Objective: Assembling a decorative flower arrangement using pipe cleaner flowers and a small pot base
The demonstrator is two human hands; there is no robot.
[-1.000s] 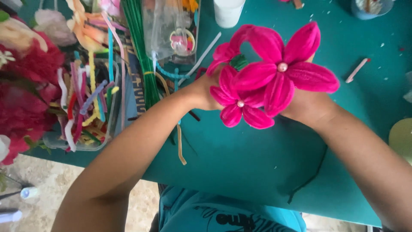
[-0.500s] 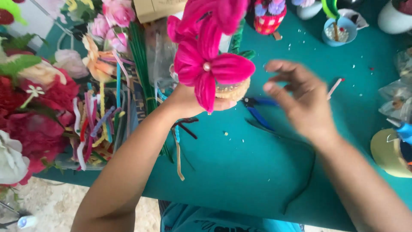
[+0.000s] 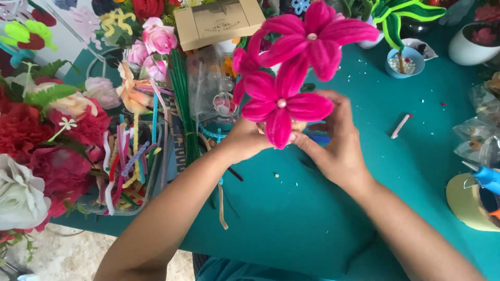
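Two bright pink pipe-cleaner flowers [image 3: 291, 78], each with a small pearl centre, stand upright over the teal table [image 3: 312, 218]. My left hand [image 3: 245, 140] grips them from below at the stems. My right hand [image 3: 333, 140] is closed around the same base from the right, fingers touching the lower flower's bottom petal. A small tan object shows between my hands behind the petals; I cannot tell what it is.
A clear tray of coloured pipe cleaners [image 3: 130, 161] and a bundle of green stems [image 3: 182, 104] lie left. Finished fabric flowers [image 3: 41, 135] crowd the far left. A cardboard box [image 3: 219, 21], blue bowl [image 3: 406, 62], pink stick [image 3: 401, 126], glue gun [image 3: 487, 177] and tape roll [image 3: 466, 203] surround.
My right hand, open and apart half a second ago, has come back onto the base of the flowers. The flowers have been lifted and tilted upright from where they were a second ago.
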